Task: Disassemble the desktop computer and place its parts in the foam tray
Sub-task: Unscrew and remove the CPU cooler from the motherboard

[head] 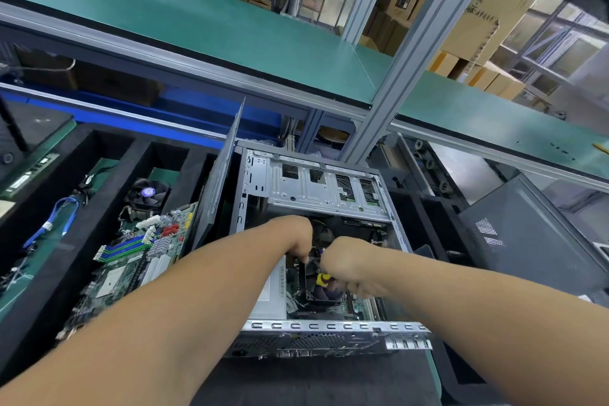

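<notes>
both hands reach into the open steel computer case [316,194]: left hand [296,237] grips the black cooler fan [324,287], right hand [349,265] clasps a yellow-handled screwdriver [322,279]; black foam tray [59,260] lies left.

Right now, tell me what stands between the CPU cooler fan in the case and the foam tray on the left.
The removed side panel stands tilted against the computer case, between the cooler fan and the foam tray. Both hands, left and right, are at the fan; the right grips a yellow-handled screwdriver. Lifting over the panel looks necessary.
</notes>
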